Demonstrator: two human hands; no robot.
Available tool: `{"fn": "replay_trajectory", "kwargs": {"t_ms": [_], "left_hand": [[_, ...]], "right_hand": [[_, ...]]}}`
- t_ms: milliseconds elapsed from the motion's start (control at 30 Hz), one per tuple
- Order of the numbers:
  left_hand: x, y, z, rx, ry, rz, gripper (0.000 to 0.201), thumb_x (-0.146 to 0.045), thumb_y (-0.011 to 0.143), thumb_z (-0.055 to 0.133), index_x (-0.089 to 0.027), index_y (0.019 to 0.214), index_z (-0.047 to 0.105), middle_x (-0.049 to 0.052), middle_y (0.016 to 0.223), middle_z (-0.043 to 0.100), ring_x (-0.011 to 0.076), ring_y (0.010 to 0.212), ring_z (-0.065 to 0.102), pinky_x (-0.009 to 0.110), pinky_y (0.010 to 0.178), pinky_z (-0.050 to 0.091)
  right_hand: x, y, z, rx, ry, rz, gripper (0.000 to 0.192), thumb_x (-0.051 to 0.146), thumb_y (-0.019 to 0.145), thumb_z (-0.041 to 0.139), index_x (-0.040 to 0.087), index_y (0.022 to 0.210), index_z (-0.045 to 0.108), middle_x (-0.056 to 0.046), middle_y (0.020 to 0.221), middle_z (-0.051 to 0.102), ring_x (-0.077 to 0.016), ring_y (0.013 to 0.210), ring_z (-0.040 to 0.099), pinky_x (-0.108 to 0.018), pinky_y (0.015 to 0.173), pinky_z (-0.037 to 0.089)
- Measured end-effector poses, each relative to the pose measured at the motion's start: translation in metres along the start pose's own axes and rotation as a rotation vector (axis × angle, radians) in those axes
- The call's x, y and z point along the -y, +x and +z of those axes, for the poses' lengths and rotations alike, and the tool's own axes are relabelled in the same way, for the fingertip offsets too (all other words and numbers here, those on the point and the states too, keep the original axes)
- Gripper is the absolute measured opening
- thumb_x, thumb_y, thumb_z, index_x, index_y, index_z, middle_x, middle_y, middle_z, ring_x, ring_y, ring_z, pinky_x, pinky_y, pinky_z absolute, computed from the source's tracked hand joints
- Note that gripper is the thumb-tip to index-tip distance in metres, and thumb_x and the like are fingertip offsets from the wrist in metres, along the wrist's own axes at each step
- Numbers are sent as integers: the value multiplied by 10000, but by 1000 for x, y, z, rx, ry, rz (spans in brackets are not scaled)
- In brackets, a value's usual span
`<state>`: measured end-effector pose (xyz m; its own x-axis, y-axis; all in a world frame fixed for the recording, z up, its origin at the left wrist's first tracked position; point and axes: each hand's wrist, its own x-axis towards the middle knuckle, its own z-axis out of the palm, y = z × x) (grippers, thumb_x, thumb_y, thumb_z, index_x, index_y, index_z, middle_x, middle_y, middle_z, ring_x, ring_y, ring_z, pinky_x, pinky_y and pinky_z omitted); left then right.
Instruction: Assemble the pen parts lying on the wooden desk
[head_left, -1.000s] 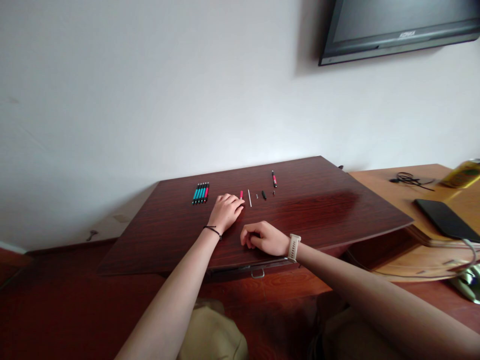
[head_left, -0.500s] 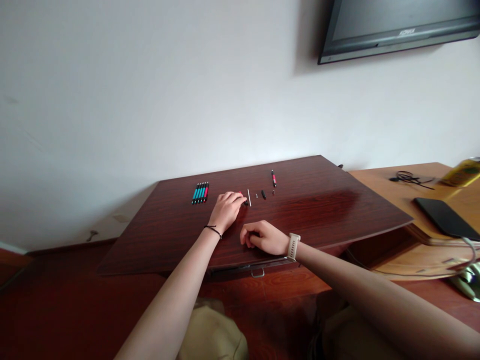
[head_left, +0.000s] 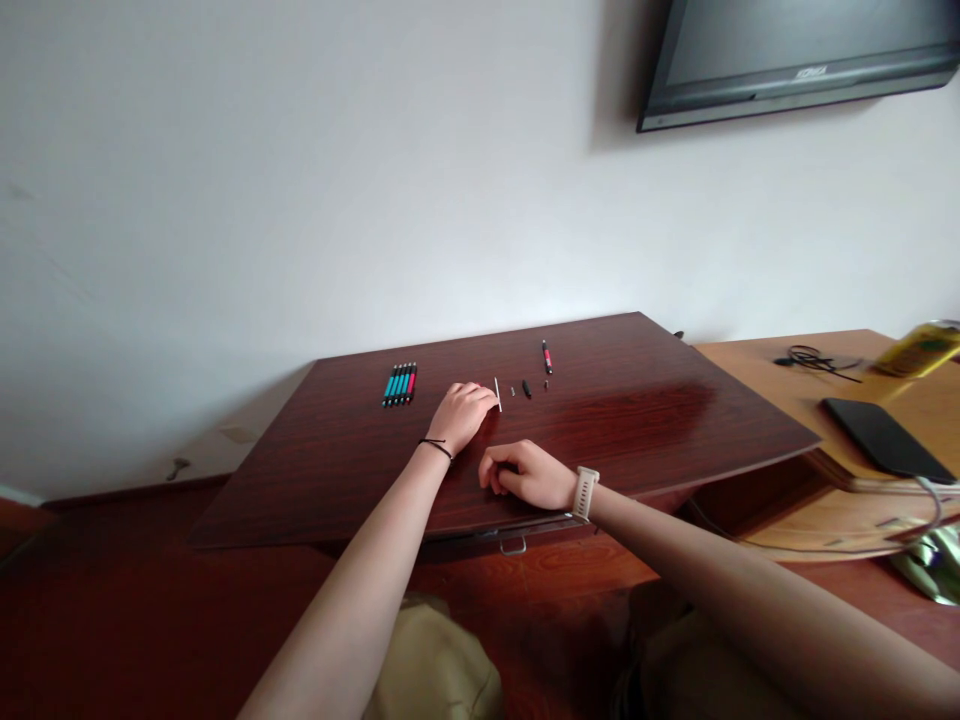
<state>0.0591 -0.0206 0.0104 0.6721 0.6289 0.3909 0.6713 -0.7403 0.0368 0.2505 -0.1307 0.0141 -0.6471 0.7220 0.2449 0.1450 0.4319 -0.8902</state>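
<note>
My left hand (head_left: 466, 412), with a black cord at its wrist, reaches over the dark table with its fingers together and bent down. Its fingertips are at the thin white pen refill (head_left: 498, 395); whether they pinch it is hidden. A bit of pink shows behind the knuckles, mostly covered by the hand. My right hand (head_left: 529, 475) rests loosely curled near the front edge, nothing visible in it. Right of the refill lie a small spring (head_left: 513, 391), a short black pen part (head_left: 526, 389) and a tiny dark tip piece (head_left: 547, 384).
Several teal pens (head_left: 394, 385) and a pink one (head_left: 412, 383) lie in a row at left. A pink-and-black pen (head_left: 547, 357) lies farther back. On the wooden side table (head_left: 735, 360) are a black phone (head_left: 889, 438), a cable (head_left: 817, 361) and a yellow packet (head_left: 919, 348).
My left hand has shifted slightly right, its fingertips now at the refill and covering the black piece that showed beside them. My right hand stays in place.
</note>
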Motion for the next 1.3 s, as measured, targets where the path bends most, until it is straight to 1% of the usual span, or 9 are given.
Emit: {"fn": "replay_trajectory", "kwargs": {"t_ms": [233, 433, 567, 633, 700, 800, 867, 1100, 1300], "left_hand": [[0, 1, 0, 34, 27, 44, 237, -196, 1042, 538, -265, 1109, 755, 56, 1204, 776, 261, 1199, 643, 429, 1064, 416], [-1, 1, 1, 55, 19, 32, 226, -186, 1055, 515, -243, 1112, 726, 58, 1140, 782, 240, 1119, 692, 409, 1053, 438], [2, 1, 6, 35, -26, 69, 227, -193, 1053, 535, -249, 1127, 743, 54, 1166, 787, 231, 1137, 699, 391, 1028, 464], [1, 1, 7, -34, -87, 71, 207, -196, 1050, 557, -240, 1107, 752, 52, 1155, 795, 225, 1116, 713, 392, 1025, 478], [-4, 1, 4, -158, -170, 25, 181, -200, 1046, 581, -237, 1099, 750, 48, 1145, 801, 218, 1088, 729, 393, 1022, 499], [-18, -1, -8, -370, -287, -69, 152, -217, 1039, 620, -244, 1133, 736, 51, 1163, 803, 216, 1071, 748, 387, 997, 545], [-29, -1, -20, -457, -344, -55, 142, -238, 1041, 632, -244, 1148, 724, 59, 1174, 801, 215, 1073, 755, 385, 993, 570], [-55, -4, -57, -606, -423, 25, 133, -217, 1052, 621, -227, 1166, 689, 74, 1231, 787, 202, 1166, 750, 379, 1038, 601], [-61, -10, -73, -680, -455, 32, 109, -212, 1039, 649, -225, 1140, 687, 71, 1215, 791, 201, 1173, 752, 375, 1042, 607]], "right_hand": [[-1, 0, 0, 4, -6, -2, 341, -8, 752, 481, 173, 894, 733, 20, 740, 712, -134, 690, 657, -232, 724, 489], [-2, 0, 0, 1, -3, -11, 352, -16, 747, 470, 170, 898, 729, 18, 745, 716, -134, 694, 662, -232, 728, 492], [-3, -1, 0, 2, 0, -8, 352, -19, 747, 468, 170, 894, 726, 20, 741, 711, -131, 686, 659, -226, 718, 488], [-4, -1, 0, 1, -6, -6, 350, -18, 754, 468, 171, 893, 727, 22, 736, 709, -131, 687, 658, -227, 718, 486], [-4, -1, 0, 0, -7, -6, 354, -18, 753, 467, 174, 896, 728, 23, 734, 708, -132, 692, 661, -228, 723, 486], [-3, 0, 0, 1, -2, -3, 362, -20, 735, 467, 176, 896, 725, 22, 741, 712, -136, 696, 663, -234, 728, 489], [-2, 0, 0, 3, 5, 0, 361, -16, 729, 467, 177, 894, 724, 21, 743, 713, -137, 689, 660, -238, 723, 490], [-5, 1, 0, -12, 62, -15, 338, 12, 747, 459, 173, 883, 723, 13, 731, 695, -143, 673, 644, -255, 707, 494], [-7, 2, -1, -22, 172, 4, 313, 44, 734, 465, 171, 874, 715, 12, 725, 673, -134, 663, 621, -260, 689, 488]]}}
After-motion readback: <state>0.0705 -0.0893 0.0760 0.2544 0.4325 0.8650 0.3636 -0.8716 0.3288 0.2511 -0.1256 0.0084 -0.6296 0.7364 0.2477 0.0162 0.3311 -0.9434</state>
